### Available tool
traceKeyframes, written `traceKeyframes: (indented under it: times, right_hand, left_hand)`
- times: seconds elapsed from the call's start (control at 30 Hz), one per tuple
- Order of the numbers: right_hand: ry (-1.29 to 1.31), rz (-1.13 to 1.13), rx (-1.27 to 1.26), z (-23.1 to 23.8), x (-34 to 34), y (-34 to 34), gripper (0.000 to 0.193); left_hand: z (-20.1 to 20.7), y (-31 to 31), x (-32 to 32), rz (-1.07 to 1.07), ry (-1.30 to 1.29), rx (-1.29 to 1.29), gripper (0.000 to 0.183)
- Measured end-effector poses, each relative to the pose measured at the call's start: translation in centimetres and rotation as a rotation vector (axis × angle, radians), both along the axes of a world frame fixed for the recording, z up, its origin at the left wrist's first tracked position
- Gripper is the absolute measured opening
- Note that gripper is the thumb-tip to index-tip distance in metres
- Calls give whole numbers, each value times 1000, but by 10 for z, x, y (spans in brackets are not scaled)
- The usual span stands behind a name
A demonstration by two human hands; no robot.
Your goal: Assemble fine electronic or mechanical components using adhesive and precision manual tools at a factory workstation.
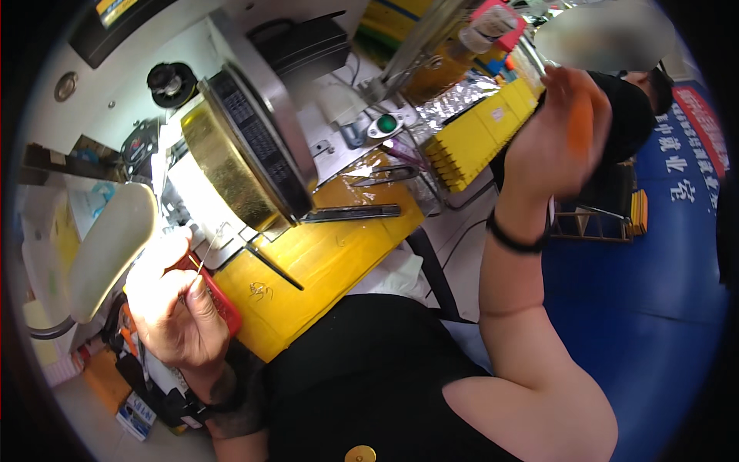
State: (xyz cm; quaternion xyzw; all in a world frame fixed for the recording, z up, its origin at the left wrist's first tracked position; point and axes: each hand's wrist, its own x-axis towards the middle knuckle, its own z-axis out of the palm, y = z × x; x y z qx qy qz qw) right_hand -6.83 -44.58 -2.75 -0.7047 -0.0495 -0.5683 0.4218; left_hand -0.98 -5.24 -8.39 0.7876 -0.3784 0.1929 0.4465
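Left hand (pixel 178 317), below and left of the gold drum-shaped metal housing (pixel 231 168), pinches a thin metal wire (pixel 202 264) between thumb and finger, with narrow room between hand and housing. Right hand (pixel 548 146) is raised well right of the housing, beyond the edge of the yellow flat sheet (pixel 331 258), in wider room; motion blur hides whether it grips the orange elongated object (pixel 582 123). Counted: one wire, one sheet below the housing, two slim black tools (pixel 352 213) beside it.
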Motion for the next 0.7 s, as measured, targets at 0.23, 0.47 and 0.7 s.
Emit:
traceKeyframes:
  times: [0.23, 0.47, 0.7]
  right_hand:
    - [237, 62, -339, -17, -30, 76, 44]
    - [1123, 277, -430, -61, -43, 86, 28]
    - [1285, 265, -375, -43, -44, 60, 25]
  left_hand:
    - [-1, -8, 1, 76, -2, -142, 8]
    - [4, 1, -1, 20, -10, 32, 11]
    - [7, 4, 6, -36, -51, 64, 13]
